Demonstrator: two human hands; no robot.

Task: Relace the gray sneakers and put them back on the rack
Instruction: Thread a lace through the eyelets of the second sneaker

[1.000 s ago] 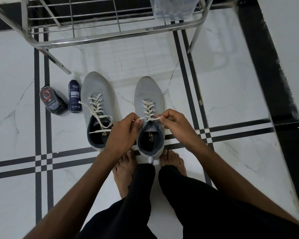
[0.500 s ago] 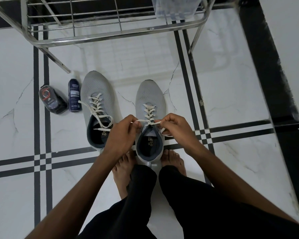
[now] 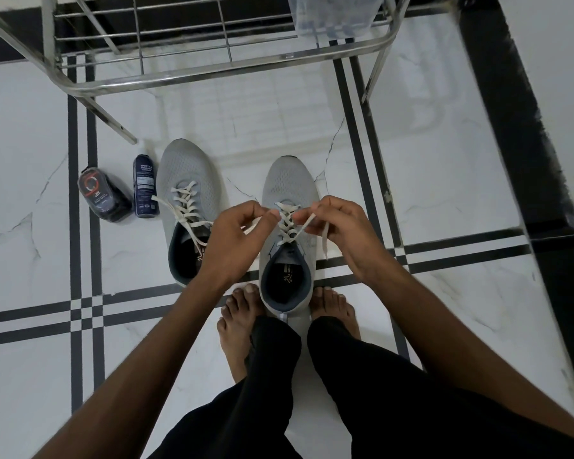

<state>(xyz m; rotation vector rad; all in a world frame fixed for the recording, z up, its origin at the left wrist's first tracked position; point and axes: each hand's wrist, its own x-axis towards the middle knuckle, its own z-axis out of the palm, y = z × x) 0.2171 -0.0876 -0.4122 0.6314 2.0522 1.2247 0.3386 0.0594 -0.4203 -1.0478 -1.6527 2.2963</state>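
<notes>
**Both lace ends in hand over the right-hand sneaker: lacing nearly done, knot to come**

Your left hand (image 3: 237,235) pinches one end of the white lace (image 3: 287,223) between thumb and fingertips, and your right hand (image 3: 340,231) pinches the other end, whose loose tail hangs down past your palm. Between the two pinches, just below them, the lace runs crossed down to the top eyelets of the gray sneaker (image 3: 287,246) that stands on the floor with its heel between your bare feet.

Judging by that, you are on the last step of lacing this shoe: drawing the ends even and snug. The next move likely calls for crossing the two ends and tying them, with equal tension on both sides so the crossings stay flat.

Left of your left hand, the second gray sneaker (image 3: 188,200) is laced but its ends lie loose. Further left are a dark sneaker-cleaner bottle (image 3: 144,187) and a small dark pack (image 3: 101,197). Beyond the toes stands the metal rack (image 3: 212,72), where both shoes go afterwards.
</notes>
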